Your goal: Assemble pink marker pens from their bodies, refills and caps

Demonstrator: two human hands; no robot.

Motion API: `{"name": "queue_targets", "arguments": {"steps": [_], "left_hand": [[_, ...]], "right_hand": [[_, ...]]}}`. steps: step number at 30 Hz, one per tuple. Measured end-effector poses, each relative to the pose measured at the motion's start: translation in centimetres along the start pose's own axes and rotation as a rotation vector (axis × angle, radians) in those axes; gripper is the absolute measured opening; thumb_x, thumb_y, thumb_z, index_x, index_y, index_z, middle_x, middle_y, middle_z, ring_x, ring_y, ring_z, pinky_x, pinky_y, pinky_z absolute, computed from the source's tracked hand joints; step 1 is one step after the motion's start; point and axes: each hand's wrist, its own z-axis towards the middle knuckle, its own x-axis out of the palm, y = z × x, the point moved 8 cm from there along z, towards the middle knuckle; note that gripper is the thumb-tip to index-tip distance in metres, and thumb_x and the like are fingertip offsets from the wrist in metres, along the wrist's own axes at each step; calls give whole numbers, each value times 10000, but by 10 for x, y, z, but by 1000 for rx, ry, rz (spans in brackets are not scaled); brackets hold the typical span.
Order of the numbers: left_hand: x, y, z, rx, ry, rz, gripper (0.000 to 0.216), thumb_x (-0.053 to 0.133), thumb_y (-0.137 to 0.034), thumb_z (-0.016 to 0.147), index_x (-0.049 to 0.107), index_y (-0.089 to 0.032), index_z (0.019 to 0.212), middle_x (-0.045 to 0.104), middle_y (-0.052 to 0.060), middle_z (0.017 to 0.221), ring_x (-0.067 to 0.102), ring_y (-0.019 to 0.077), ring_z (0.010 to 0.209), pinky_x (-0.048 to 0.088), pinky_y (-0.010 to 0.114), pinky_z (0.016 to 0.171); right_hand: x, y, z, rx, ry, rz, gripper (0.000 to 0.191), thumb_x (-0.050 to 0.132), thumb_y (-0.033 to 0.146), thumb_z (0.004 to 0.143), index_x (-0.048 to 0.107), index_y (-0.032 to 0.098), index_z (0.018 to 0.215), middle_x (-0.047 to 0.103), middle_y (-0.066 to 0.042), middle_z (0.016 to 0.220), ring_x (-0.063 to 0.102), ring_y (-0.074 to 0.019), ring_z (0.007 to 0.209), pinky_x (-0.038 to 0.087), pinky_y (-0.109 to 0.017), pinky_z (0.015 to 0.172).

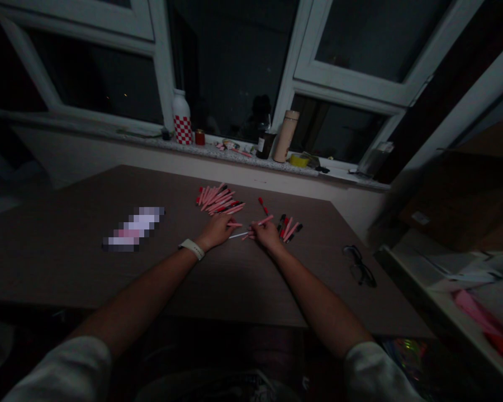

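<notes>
My left hand, with a light watch band on its wrist, is closed in a pinch on a short pink pen piece. Close by on the right, my right hand grips a pink pen barrel that slants up past its fingers. A thin white stick, like a pen refill, spans the gap between both hands; which hand holds it I cannot tell. Beyond my left hand lies a pile of pink pens with some red and black parts. A smaller group of pink, red and black pens lies right of my right hand.
A red pen piece lies behind my right hand on the brown table. Eyeglasses rest at the right, a blurred-out item at the left. The windowsill holds a checkered bottle, a tan thermos and a dark cup.
</notes>
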Motion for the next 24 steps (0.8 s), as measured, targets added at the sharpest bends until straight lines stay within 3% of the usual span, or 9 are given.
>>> {"name": "queue_targets", "arguments": {"steps": [2,6,9,13,17,24], "left_hand": [[1,-2,-1,37,0,19,159,621,-301,903,715,-175,921,745,135,1046,682,293,1029,506,434,961],[2,-3,-1,86,-8,25,295,592,-310,933,669,-171,1182,726,119,1101,665,273,1071,479,439,1016],[4,1,-1,82,-6,36,361,577,-279,934,630,-171,1274,717,118,1122,654,268,1075,474,437,1025],[5,4,0,67,-13,44,280,567,-265,927,668,-171,1171,708,122,1138,637,278,1097,473,436,1026],[4,4,0,43,-23,49,221,581,-291,926,685,-180,1087,703,124,1126,631,290,1080,471,452,1013],[3,-15,-1,134,8,51,221,652,-384,906,741,-210,1009,655,117,1152,575,303,1162,436,457,1041]], "right_hand": [[0,1,-1,-4,4,10,180,647,133,904,623,142,726,685,-13,611,641,-114,466,561,-210,493],[-1,5,-5,2,-4,33,159,661,147,895,624,141,740,680,-13,601,640,-120,476,564,-213,481],[-2,6,-7,3,-21,78,139,666,171,899,626,143,768,690,-18,630,632,-113,477,574,-220,480],[-3,8,-7,-29,-37,87,136,675,201,892,616,152,780,673,-13,611,609,-110,461,548,-210,448],[-9,12,-6,-144,-51,-47,130,691,265,863,617,166,824,664,2,620,610,-119,485,511,-198,453],[-26,17,3,-320,-144,-285,177,668,361,819,654,184,828,674,3,702,640,-156,650,478,-210,581]]}}
